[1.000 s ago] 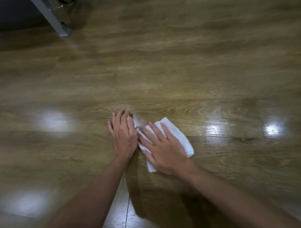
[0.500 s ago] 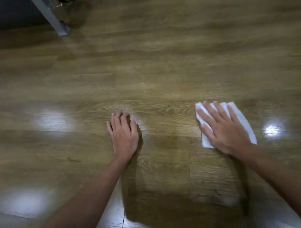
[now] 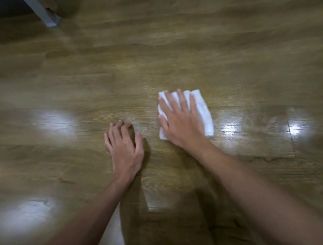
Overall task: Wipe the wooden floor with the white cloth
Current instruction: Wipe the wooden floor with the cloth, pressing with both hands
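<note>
The right hand [image 3: 179, 124] lies flat on the cloth [image 3: 202, 110], palm down, its grip released: the fingers [image 3: 181, 101] are spread and straight, pressing the cloth onto the floor [image 3: 229, 51] rather than curling round it. The fingertips reach almost to the cloth's far edge, and the thumb lies along its left edge. The cloth is white, folded into a rough rectangle; it shows past the fingertips, along the right side of the hand and at a corner by the thumb's base. The right forearm runs from the bottom right corner of the view up and left to the wrist, nearly straight

The left hand [image 3: 126, 147] rests on bare floor just left of the cloth and a little nearer the person, not touching it. Its grip is also released and holds nothing: palm down, fingers close together and slightly bent at the tips, thumb out toward the cloth. The left forearm comes from the bottom left corner, angled up and right

Bright patches of reflected light [image 3: 229, 127] sit on the boards right of the cloth, and more lie well to its left. Far from the cloth, at the top left, a pale slanted leg [image 3: 45, 14] meets the floor, with something dark behind it. The picture is blurred toward its edges
</note>
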